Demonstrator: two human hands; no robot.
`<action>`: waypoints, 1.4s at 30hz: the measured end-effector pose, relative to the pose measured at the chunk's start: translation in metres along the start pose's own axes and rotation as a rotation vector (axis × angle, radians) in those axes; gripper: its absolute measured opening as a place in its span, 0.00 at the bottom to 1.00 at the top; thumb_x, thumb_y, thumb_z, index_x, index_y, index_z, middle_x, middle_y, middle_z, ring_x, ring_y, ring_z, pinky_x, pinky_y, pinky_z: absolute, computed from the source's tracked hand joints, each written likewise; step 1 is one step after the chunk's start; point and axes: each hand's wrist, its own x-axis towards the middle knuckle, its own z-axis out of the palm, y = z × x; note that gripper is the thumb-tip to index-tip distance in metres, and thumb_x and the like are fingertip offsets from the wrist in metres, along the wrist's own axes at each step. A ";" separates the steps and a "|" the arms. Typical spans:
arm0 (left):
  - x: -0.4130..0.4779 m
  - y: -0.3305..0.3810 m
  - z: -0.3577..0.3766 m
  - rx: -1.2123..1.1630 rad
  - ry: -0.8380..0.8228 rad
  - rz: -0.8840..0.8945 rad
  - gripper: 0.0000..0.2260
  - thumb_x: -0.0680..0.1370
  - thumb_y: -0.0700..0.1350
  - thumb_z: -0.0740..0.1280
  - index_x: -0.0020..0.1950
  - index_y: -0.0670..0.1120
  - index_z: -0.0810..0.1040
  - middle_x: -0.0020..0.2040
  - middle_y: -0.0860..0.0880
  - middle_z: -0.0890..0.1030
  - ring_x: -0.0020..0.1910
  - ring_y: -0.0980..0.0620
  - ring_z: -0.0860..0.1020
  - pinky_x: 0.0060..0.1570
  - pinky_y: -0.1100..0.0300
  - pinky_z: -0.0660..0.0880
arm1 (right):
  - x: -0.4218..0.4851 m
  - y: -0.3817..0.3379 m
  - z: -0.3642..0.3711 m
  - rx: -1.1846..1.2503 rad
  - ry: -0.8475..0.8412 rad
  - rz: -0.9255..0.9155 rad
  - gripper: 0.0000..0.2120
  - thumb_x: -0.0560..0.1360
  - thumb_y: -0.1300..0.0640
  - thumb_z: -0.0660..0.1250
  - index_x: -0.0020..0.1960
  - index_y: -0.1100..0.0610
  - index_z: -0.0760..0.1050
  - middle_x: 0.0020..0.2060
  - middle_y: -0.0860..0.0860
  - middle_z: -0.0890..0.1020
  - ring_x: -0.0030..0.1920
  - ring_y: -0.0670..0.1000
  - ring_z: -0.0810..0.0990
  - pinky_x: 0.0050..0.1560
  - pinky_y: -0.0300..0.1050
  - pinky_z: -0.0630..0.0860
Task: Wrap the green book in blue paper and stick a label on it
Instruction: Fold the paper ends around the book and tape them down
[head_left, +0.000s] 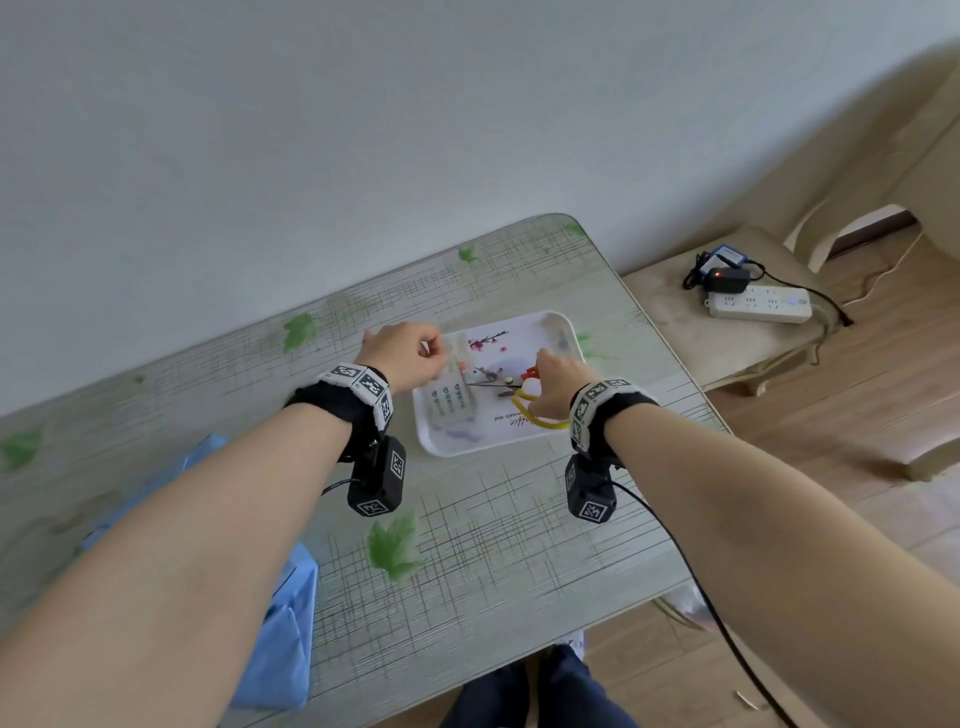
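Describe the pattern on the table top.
Pale grey-green table top with dark crosshatched lines and scattered green leaf prints, clearest in the head view.

Soft even daylight, faint shadows, slight motion blur, wide-angle edge bending.

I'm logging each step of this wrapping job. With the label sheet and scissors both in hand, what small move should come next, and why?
Probably close the scissors on the label sheet to snip one label free. The left hand pinches the sheet above the tray, and the right hand holds the scissors with blades at its edge.
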 end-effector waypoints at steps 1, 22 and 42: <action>-0.001 0.000 -0.002 0.053 -0.014 0.011 0.08 0.76 0.48 0.66 0.36 0.51 0.74 0.36 0.54 0.83 0.41 0.52 0.81 0.67 0.47 0.65 | 0.001 0.002 -0.001 -0.008 0.019 -0.019 0.19 0.70 0.48 0.68 0.49 0.57 0.63 0.41 0.53 0.74 0.39 0.55 0.75 0.37 0.48 0.74; 0.002 -0.023 -0.015 0.328 -0.079 0.134 0.04 0.77 0.46 0.64 0.44 0.50 0.77 0.45 0.52 0.79 0.44 0.51 0.75 0.41 0.60 0.67 | 0.032 -0.051 -0.042 -0.333 0.165 -0.432 0.33 0.60 0.26 0.67 0.47 0.53 0.66 0.38 0.47 0.74 0.37 0.51 0.74 0.36 0.44 0.68; 0.012 -0.006 0.023 0.318 -0.051 0.180 0.06 0.76 0.45 0.62 0.47 0.48 0.79 0.48 0.50 0.79 0.47 0.48 0.77 0.44 0.54 0.76 | 0.020 -0.028 -0.046 -0.342 0.011 -0.305 0.27 0.61 0.32 0.73 0.43 0.52 0.68 0.32 0.45 0.72 0.35 0.50 0.73 0.35 0.43 0.69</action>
